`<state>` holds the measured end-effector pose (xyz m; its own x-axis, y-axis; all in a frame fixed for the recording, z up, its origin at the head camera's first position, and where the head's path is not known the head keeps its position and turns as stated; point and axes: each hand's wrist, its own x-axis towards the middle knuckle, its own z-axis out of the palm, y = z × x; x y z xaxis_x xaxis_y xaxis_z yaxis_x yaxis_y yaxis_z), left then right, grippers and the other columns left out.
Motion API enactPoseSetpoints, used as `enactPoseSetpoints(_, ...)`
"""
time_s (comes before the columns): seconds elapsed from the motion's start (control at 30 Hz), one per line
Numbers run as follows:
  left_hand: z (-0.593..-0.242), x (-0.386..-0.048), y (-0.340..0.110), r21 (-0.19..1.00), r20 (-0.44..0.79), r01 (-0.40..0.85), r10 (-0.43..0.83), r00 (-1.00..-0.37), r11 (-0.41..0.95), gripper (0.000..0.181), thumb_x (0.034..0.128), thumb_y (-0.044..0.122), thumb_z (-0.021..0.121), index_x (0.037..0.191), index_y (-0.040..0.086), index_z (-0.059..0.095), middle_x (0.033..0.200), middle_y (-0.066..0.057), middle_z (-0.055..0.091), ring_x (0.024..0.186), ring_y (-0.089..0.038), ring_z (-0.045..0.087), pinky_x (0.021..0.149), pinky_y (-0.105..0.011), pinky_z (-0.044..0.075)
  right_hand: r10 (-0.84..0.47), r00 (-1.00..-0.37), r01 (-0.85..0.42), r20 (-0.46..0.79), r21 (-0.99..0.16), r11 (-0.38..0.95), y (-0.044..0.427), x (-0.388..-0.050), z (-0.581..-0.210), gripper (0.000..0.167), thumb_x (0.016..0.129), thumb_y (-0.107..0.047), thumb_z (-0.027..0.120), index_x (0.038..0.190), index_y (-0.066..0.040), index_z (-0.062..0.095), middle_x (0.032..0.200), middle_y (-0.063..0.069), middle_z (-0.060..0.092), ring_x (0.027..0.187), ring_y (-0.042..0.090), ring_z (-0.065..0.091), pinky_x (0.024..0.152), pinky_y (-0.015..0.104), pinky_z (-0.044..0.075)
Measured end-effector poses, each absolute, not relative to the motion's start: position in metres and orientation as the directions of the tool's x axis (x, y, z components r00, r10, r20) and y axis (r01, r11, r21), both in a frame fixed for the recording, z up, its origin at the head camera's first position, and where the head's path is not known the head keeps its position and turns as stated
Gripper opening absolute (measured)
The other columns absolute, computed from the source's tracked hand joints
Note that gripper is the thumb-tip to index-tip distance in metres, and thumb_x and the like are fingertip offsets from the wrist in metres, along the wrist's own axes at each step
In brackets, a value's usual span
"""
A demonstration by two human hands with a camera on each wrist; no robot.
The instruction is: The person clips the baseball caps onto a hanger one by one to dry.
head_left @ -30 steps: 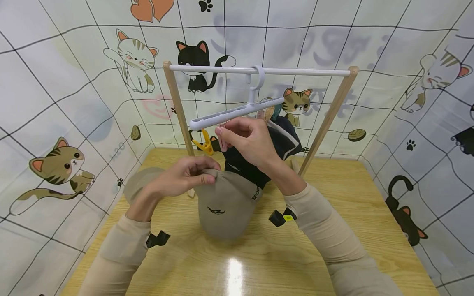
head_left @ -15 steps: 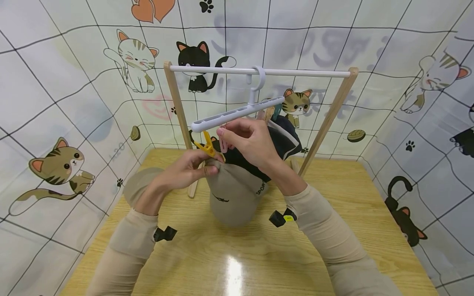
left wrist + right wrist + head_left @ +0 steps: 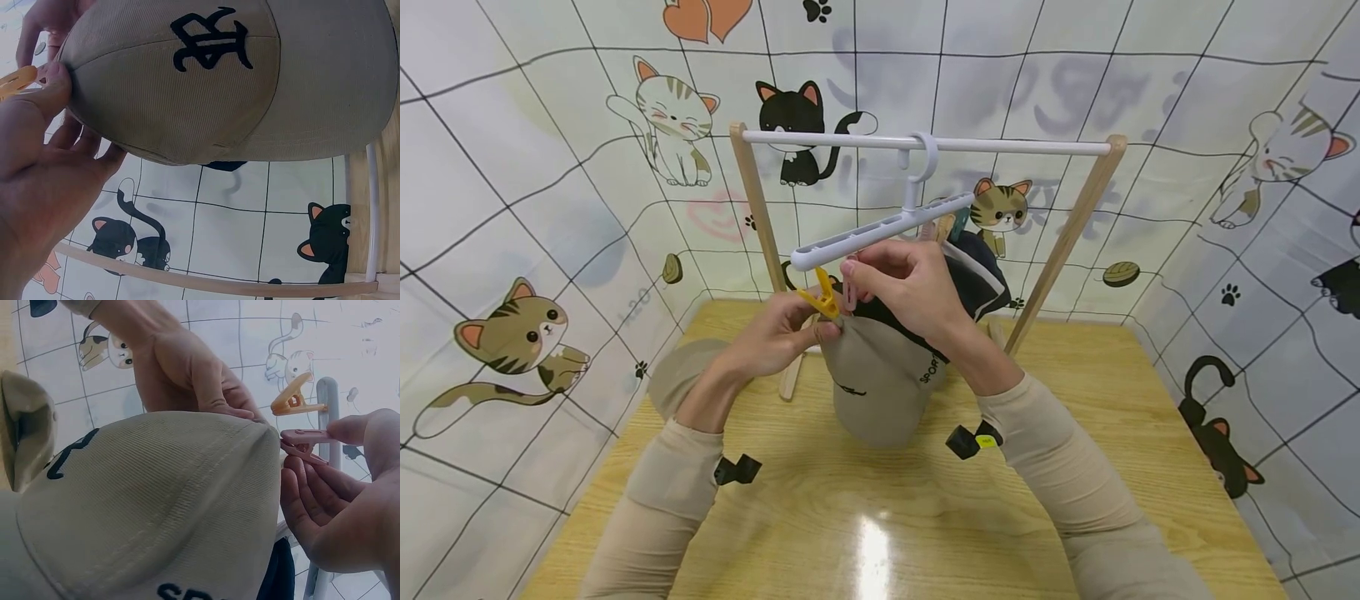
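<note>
My left hand pinches the crown edge of a beige baseball cap, which hangs from its fingers below the hanger. Black embroidery marks the cap's front in the left wrist view. In my right hand, thumb and fingers pinch a pink clothespin, whose tips sit at the cap's gathered edge; whether they grip the cloth I cannot tell. Beside it a yellow clip hangs from the left end of the pale lilac hanger. A dark cap with a white line hangs behind my right hand.
The hanger hooks over the white bar of a wooden-legged rack. Several clips sit at its right end, one being a teal clip. Another beige cap lies at the table's left side.
My left hand has raised the beige cap and moved it right, up to the clips below the hanger. My right hand stays nearly still with the pink clothespin.
</note>
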<state>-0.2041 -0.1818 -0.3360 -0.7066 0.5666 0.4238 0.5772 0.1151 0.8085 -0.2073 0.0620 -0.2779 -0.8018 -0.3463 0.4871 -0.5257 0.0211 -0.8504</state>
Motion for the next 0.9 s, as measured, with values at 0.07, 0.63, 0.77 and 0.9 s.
enactPoseSetpoints(0.07, -0.3350, -0.2041, -0.1820, 0.806, 0.437, 0.582, 0.552, -0.710, 0.111, 0.017, 0.1031, -0.011, 0.072, 0.119, -0.009, 0.073, 0.117, -0.001, 0.073, 0.113, -0.009, 0.068, 0.108, -0.028, 0.056, -0.349, -0.801, -0.526, 0.487, -0.850, 0.020, 0.0622, -0.2076, -0.2776, 0.018, 0.106, -0.013, 0.077, 0.111, 0.003, 0.084, 0.101, 0.011, 0.082, 0.079, 0.014, 0.075, 0.079, 0.029, 0.066)
enactPoseSetpoints(0.63, -0.3363, -0.1995, -0.1853, 0.836, 0.474, 0.547, 0.439, -0.763, 0.048, 0.039, 0.0998, 0.019, 0.083, 0.121, -0.010, 0.066, 0.101, 0.012, 0.077, 0.079, -0.006, 0.064, 0.072, -0.021, 0.053, -0.350, -0.784, -0.555, 0.513, -0.831, 0.026, 0.0630, -0.2078, -0.2755, 0.019, 0.108, -0.011, 0.075, 0.110, 0.005, 0.084, 0.095, 0.013, 0.081, 0.078, 0.015, 0.077, 0.079, 0.030, 0.067)
enactPoseSetpoints(0.77, -0.3358, -0.2000, -0.1853, 0.823, 0.480, 0.563, 0.444, -0.756, 0.069, 0.044, 0.0988, 0.028, 0.082, 0.120, -0.008, 0.067, 0.095, 0.010, 0.073, 0.070, -0.007, 0.055, 0.066, -0.022, 0.047, -0.334, -0.787, -0.558, 0.519, -0.829, 0.028, 0.0626, -0.2068, -0.2764, 0.019, 0.108, -0.010, 0.075, 0.110, 0.007, 0.084, 0.092, 0.008, 0.081, 0.078, 0.014, 0.075, 0.078, 0.028, 0.066)
enactPoseSetpoints(0.9, -0.3344, -0.1998, -0.1841, 0.809, 0.489, 0.582, 0.456, -0.743, 0.082, 0.044, 0.0991, 0.030, 0.081, 0.120, -0.007, 0.069, 0.098, 0.010, 0.072, 0.068, -0.007, 0.051, 0.064, -0.023, 0.046, -0.323, -0.798, -0.543, 0.509, -0.839, 0.019, 0.0619, -0.2064, -0.2777, 0.019, 0.108, -0.010, 0.074, 0.109, 0.006, 0.084, 0.088, -0.002, 0.080, 0.079, 0.014, 0.074, 0.079, 0.027, 0.065)
